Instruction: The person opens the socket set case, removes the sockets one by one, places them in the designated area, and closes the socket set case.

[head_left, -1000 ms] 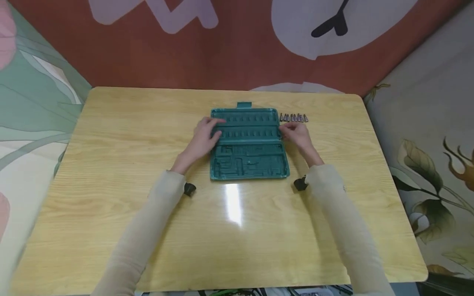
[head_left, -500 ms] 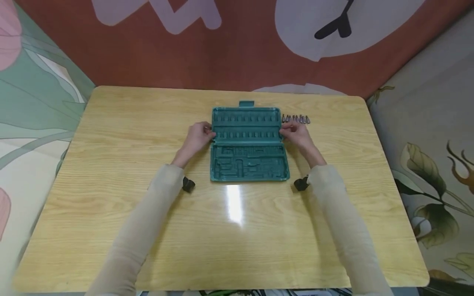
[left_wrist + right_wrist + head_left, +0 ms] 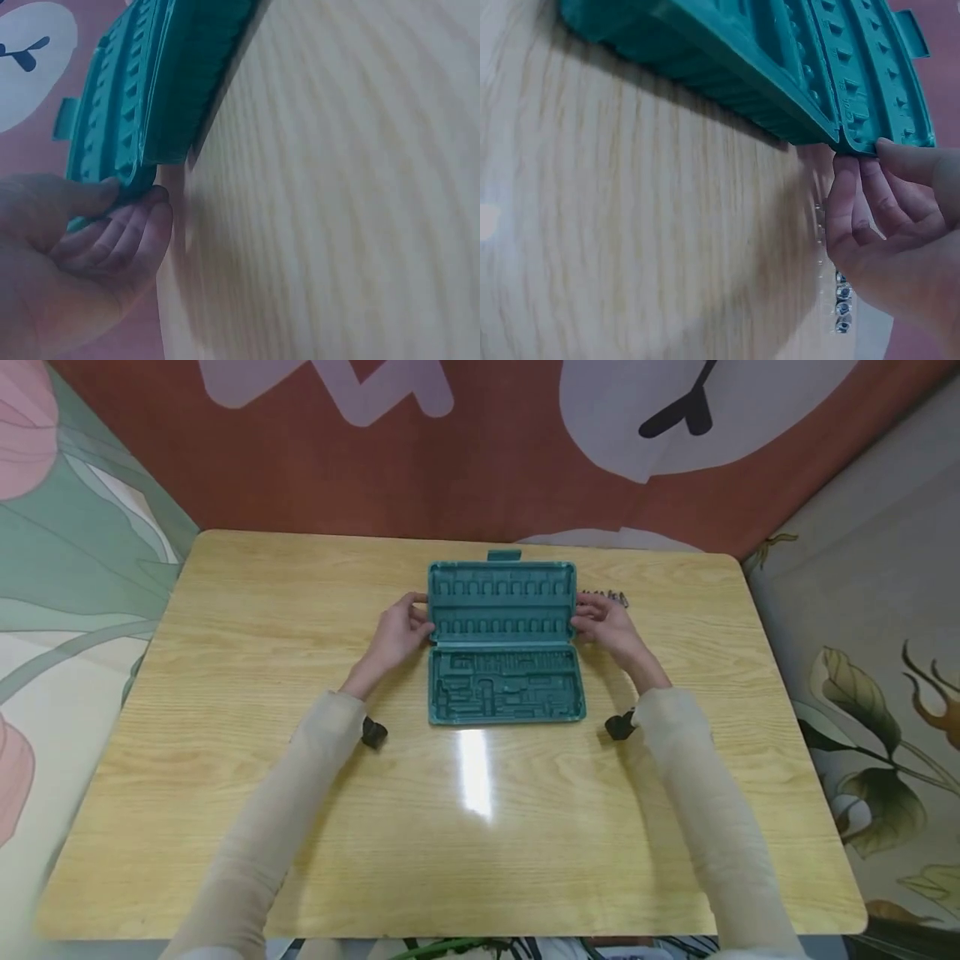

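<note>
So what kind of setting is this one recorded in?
Probably a small staged recording corner, not a workshop: a bare wooden table hemmed in by patterned fabric backdrops. On it lies an open green tool case, with both hands on its lid, beside a row of small metal bits.

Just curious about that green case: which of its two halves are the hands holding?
The far half, with two rows of small slots. The left hand and right hand pinch its side edges. The near half lies untouched.
</note>
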The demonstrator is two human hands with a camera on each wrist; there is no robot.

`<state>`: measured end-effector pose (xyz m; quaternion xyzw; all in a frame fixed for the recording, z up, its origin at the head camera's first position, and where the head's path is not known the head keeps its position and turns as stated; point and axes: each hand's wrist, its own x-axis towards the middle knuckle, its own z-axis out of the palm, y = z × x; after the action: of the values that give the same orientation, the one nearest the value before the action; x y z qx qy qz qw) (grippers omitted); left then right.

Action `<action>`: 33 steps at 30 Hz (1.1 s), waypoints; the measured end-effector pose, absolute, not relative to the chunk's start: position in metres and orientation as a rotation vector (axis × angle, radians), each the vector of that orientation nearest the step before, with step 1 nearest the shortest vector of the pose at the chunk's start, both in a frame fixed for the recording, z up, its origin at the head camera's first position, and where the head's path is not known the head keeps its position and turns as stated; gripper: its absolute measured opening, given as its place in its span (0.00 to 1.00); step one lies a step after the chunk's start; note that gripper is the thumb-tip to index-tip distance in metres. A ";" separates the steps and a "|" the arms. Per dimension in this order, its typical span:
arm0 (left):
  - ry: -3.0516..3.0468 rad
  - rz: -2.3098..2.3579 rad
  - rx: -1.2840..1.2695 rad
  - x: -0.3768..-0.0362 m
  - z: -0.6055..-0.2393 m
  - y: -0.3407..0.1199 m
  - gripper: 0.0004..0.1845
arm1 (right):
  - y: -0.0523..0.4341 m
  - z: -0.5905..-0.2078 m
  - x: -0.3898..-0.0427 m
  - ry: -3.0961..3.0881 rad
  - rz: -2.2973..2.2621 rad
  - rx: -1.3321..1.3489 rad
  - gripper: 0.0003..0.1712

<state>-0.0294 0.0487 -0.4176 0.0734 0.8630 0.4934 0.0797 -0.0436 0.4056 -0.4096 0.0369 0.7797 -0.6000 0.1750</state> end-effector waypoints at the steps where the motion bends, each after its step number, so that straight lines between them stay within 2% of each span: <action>1: 2.581 1.476 0.245 -0.030 -0.418 0.048 0.23 | 0.406 -0.408 -0.043 2.224 -1.675 0.097 0.29; 4: 2.573 1.482 0.329 -0.032 -0.416 0.045 0.23 | 0.405 -0.404 -0.043 2.260 -1.630 0.065 0.29; 9: 2.648 1.433 0.448 -0.034 -0.410 0.043 0.21 | 0.402 -0.398 -0.044 2.410 -1.602 -0.050 0.20; 13: 2.775 1.317 0.545 -0.033 -0.405 0.046 0.17 | 0.398 -0.386 -0.036 2.534 -1.580 -0.143 0.17; 19: 2.777 1.283 0.738 -0.028 -0.409 0.048 0.13 | 0.399 -0.383 -0.020 2.455 -1.757 -0.244 0.10; 22: 2.779 1.269 0.838 -0.024 -0.412 0.046 0.12 | 0.405 -0.393 -0.021 2.428 -1.790 -0.377 0.14; 24: 2.802 1.229 0.904 -0.021 -0.413 0.044 0.12 | 0.408 -0.400 -0.022 2.468 -1.726 -0.442 0.21; 27: 2.807 1.160 0.989 -0.015 -0.413 0.041 0.17 | 0.411 -0.407 -0.021 2.550 -1.555 -0.520 0.30; 31: 2.752 1.001 1.053 -0.005 -0.411 0.034 0.30 | 0.411 -0.406 -0.015 2.657 -1.293 -0.731 0.28; 33: 2.727 0.895 1.049 -0.001 -0.409 0.033 0.33 | 0.409 -0.403 -0.011 2.696 -1.156 -0.845 0.26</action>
<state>-0.0007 0.0326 -0.4088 0.3430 0.8915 0.2928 0.0428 -0.0112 0.4094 -0.4033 -0.2765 0.8822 -0.3785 0.0446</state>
